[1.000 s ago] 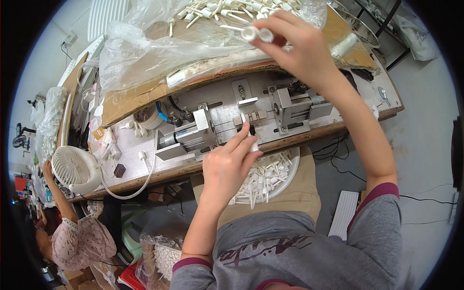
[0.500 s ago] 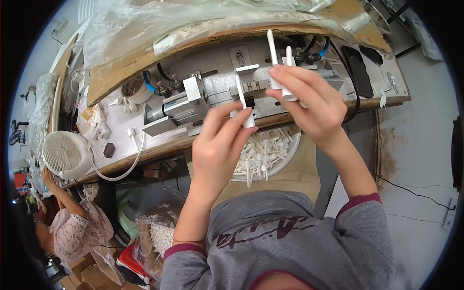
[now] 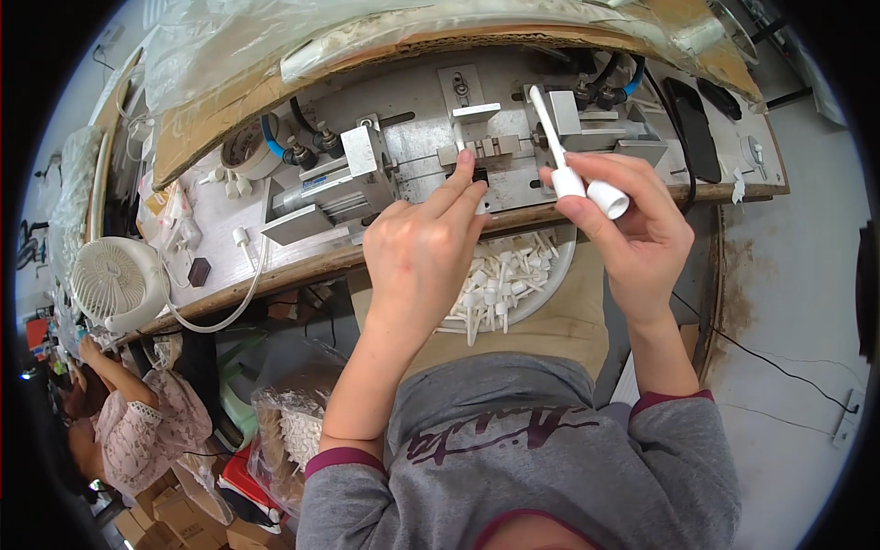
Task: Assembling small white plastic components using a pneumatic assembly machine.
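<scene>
My left hand (image 3: 417,252) reaches over the metal clamping fixture (image 3: 486,151), index finger stretched forward. Its fingertip presses a white capped stick (image 3: 461,137) lying in the fixture's slot; the fingers hide the stick's near end. To the right, my right hand (image 3: 632,215) is raised and closed on two white plastic pieces between thumb and fingers. One is a white capped stick (image 3: 548,124) with its rod slanting up and away. Beside it, the other shows a white cap (image 3: 609,199) with its hollow end toward me. Below the bench edge, a round white basin (image 3: 561,275) holds many similar pieces.
Metal cylinder blocks (image 3: 367,156) with blue hoses flank the fixture. A white fan (image 3: 115,282) stands at the bench's left end; a black phone (image 3: 692,128) lies at right. Cardboard (image 3: 220,124) and plastic film overhang the back. Another person's arm (image 3: 119,371) is at far left.
My left hand has moved forward and set its capped stick into the fixture's slot. My right hand has shifted right and toward me, tilting its two pieces.
</scene>
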A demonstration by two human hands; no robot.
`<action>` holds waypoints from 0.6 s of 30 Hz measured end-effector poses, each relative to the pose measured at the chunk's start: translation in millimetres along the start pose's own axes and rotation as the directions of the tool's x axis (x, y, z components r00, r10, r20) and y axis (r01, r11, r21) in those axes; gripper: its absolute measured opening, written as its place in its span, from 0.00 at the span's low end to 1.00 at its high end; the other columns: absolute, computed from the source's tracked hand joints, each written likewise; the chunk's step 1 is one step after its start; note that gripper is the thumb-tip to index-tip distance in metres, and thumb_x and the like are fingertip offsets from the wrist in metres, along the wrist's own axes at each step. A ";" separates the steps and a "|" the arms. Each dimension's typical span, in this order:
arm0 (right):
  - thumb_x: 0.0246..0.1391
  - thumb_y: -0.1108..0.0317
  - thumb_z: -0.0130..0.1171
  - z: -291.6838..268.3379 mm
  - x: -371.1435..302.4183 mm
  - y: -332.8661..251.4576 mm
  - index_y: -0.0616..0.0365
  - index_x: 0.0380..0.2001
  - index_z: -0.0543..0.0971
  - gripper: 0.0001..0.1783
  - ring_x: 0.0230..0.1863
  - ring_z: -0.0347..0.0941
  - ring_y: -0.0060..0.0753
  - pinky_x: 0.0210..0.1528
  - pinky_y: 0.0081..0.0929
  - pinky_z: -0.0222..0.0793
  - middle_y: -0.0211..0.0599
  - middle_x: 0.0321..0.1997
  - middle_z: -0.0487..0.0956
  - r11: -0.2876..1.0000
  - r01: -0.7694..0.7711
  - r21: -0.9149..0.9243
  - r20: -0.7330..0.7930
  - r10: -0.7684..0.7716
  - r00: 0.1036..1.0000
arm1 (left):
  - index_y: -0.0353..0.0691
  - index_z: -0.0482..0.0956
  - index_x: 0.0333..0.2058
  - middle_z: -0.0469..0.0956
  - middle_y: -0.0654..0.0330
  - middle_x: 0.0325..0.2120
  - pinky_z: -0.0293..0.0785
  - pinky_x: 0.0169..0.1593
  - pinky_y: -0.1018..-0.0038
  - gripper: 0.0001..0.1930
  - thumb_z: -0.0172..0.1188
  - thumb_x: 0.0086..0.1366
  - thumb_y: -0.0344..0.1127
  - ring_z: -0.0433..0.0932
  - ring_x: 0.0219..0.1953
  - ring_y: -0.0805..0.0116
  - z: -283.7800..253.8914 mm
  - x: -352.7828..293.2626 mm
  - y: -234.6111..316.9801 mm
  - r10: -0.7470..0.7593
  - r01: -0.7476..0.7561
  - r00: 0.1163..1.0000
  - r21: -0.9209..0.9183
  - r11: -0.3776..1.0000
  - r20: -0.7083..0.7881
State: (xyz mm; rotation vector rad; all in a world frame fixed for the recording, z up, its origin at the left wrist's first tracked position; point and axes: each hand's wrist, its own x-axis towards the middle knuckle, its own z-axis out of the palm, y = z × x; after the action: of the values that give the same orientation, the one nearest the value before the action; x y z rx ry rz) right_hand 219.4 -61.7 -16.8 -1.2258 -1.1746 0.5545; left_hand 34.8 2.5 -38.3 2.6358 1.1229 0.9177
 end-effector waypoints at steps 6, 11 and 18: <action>0.45 0.75 0.73 4.8 -8.6 2.7 0.61 0.43 0.85 0.17 0.44 0.81 0.31 0.46 0.26 0.76 0.39 0.43 0.85 0.987 0.144 -0.072 0.218 -0.125 0.968 | 0.36 0.85 0.42 0.84 0.59 0.30 0.79 0.34 0.79 0.19 0.75 0.49 0.23 0.83 0.30 0.74 -12.2 -3.1 24.4 -0.051 -0.047 0.973 -0.409 0.911 -0.226; 0.47 0.77 0.71 3.1 -7.2 0.0 0.63 0.50 0.82 0.24 0.49 0.80 0.36 0.51 0.28 0.77 0.43 0.48 0.82 0.999 0.052 -0.011 0.274 -0.047 0.961 | 0.36 0.84 0.41 0.82 0.58 0.35 0.79 0.36 0.73 0.16 0.71 0.51 0.22 0.82 0.34 0.65 -13.7 -6.0 16.8 -0.091 -0.003 0.970 -0.388 0.922 -0.224; 0.59 0.77 0.56 2.3 -0.8 -0.8 0.72 0.59 0.73 0.24 0.55 0.78 0.45 0.55 0.31 0.74 0.54 0.58 0.74 0.980 0.201 -0.013 0.211 -0.193 0.958 | 0.46 0.87 0.41 0.83 0.63 0.49 0.74 0.30 0.73 0.13 0.70 0.54 0.33 0.80 0.26 0.66 1.1 -10.6 -0.1 0.036 -0.036 0.999 0.106 0.994 -0.001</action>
State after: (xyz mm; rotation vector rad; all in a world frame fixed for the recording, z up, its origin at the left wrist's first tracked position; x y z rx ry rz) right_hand 216.9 -61.7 -16.6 -1.0822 -1.4715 0.5236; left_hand 29.7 -4.7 -44.3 2.7479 1.1596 0.8929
